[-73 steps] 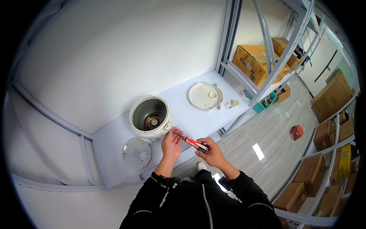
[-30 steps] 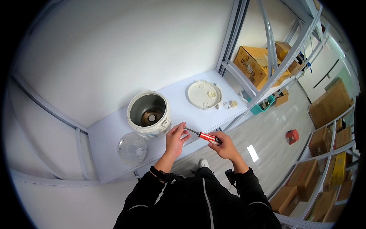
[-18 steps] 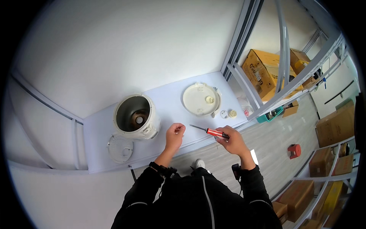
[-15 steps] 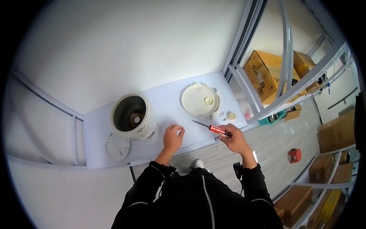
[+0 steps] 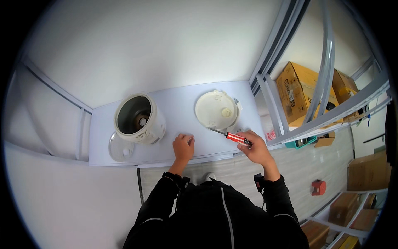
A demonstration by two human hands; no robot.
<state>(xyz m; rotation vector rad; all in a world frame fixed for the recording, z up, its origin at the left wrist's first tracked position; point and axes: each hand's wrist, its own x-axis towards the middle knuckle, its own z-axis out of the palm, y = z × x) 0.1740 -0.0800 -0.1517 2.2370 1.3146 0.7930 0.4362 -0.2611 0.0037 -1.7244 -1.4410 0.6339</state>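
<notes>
A screwdriver (image 5: 239, 139) with a red and white striped handle is in my right hand (image 5: 257, 149), its shaft pointing left and away over the table's near part. Just beyond its tip lies a round off-white lid (image 5: 210, 108) with a small pale yellow round piece (image 5: 226, 112) on it. My left hand (image 5: 183, 148) rests low over the front of the table, fingers curled together; whatever they may hold is hidden. Left of it stands a white rice cooker body (image 5: 151, 128), open at the top, its dark inside showing. Beside the cooker lies a thin round cover (image 5: 120, 149).
The white table (image 5: 178, 93) runs along a pale wall, with grey metal posts (image 5: 275, 37) at its right. Past these sit cardboard boxes (image 5: 304, 91) and a green bin (image 5: 301, 142). A red stool (image 5: 319, 187) stands on the floor, near shelves holding more boxes.
The view has shifted slightly. My left hand has turned from a thumb-and-finger pinch to a lower, curled pose. My right hand keeps the screwdriver, now covering the small round pieces beside the lid.
</notes>
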